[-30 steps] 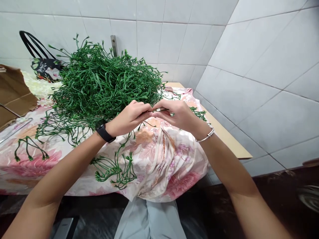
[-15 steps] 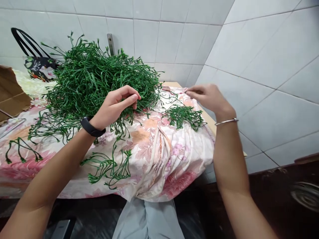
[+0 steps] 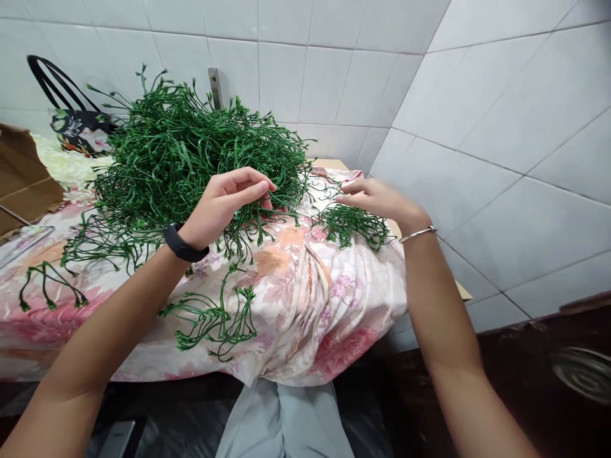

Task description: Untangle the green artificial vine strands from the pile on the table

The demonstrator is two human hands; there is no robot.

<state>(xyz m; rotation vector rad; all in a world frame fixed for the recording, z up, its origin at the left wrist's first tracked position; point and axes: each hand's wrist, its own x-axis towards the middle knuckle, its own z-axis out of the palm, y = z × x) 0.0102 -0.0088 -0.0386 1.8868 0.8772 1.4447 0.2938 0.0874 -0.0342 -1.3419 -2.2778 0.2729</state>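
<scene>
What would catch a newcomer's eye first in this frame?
The big heap of green plastic stems dominates, piled at the back left of the floral tablecloth against the white tiled wall. The left hand, with a black wristband, is closed on stems at the heap's front edge. The right hand, above a silver bangle, hovers open over a small separate clump of stems near the table's right edge.
</scene>
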